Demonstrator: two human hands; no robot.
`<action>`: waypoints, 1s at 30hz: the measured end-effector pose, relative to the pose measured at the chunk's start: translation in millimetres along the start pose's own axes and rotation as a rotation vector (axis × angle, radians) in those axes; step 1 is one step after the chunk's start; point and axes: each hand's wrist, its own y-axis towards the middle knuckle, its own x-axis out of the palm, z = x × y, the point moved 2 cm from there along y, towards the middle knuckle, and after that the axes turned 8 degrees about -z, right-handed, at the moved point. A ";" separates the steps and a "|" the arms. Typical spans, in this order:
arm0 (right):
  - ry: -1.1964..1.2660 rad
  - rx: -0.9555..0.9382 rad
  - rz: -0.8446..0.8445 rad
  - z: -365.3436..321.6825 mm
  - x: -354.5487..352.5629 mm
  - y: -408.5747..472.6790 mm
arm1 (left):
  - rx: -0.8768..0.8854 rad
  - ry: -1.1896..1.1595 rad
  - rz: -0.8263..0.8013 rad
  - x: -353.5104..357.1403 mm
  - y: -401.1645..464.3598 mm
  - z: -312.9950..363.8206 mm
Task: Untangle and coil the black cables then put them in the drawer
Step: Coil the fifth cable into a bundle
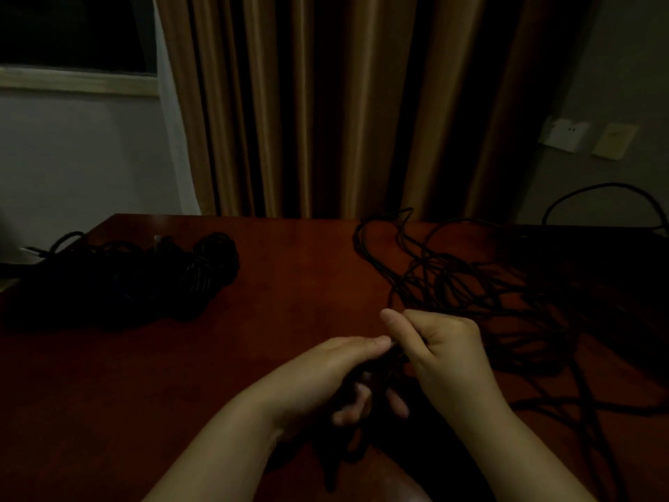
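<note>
A loose tangle of black cable (481,284) sprawls over the right half of the dark red table (289,284). My left hand (333,375) grips a bunch of gathered cable loops at the table's front middle, its fingers curled round them. My right hand (441,346) pinches a strand of the same cable just above the bunch, touching my left thumb. The loops hang down dark between my wrists. A heap of bundled black cables (152,273) lies at the back left of the table. No drawer is in view.
Brown curtains (344,103) hang behind the table. A window (72,38) is at the upper left. Wall sockets (564,134) sit on the right wall. One cable loop (608,186) arches up at the far right edge.
</note>
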 end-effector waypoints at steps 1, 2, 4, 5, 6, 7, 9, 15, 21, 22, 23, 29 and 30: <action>-0.096 0.058 -0.045 -0.8 1.3 0.4 | -0.009 0.087 0.026 0.5 0.7 -0.2; -0.178 0.106 -0.083 -2.7 2.4 0.5 | -0.010 0.227 0.050 2.8 2.2 -1.3; -0.191 0.167 -0.075 -6.8 2.9 -1.5 | 0.001 0.392 0.116 8.3 8.9 -5.7; -0.104 0.207 -0.064 -7.4 1.6 -2.3 | 0.008 0.384 0.157 11.1 10.3 -4.3; 0.048 0.257 -0.073 -7.6 -0.4 -3.3 | 0.023 0.319 0.185 10.2 11.4 -6.3; 0.244 0.319 -0.119 -7.0 -2.7 -4.4 | 0.024 0.239 0.223 9.8 10.4 -3.9; 0.560 0.404 -0.316 -8.8 -7.6 -5.9 | 0.055 0.071 0.292 -0.6 5.6 -0.8; 0.683 0.328 -0.556 4.6 -18.7 -6.9 | 0.164 -0.105 0.217 -13.0 -4.1 5.3; 0.453 0.261 -0.401 7.5 -21.4 -4.5 | 0.322 -0.358 0.220 -30.2 -17.5 12.9; 0.449 0.245 -0.302 5.2 -17.2 -2.7 | 0.318 -0.368 0.207 -26.5 -14.9 10.9; 0.486 0.243 -0.207 2.3 -12.7 -1.6 | 0.309 -0.376 0.191 -20.2 -11.2 9.4; 0.438 0.324 -0.112 -5.6 4.2 0.6 | 0.373 -0.469 0.164 5.7 7.5 3.8; 0.417 0.342 -0.133 -4.0 5.9 1.6 | 0.390 -0.485 0.181 6.2 8.3 4.3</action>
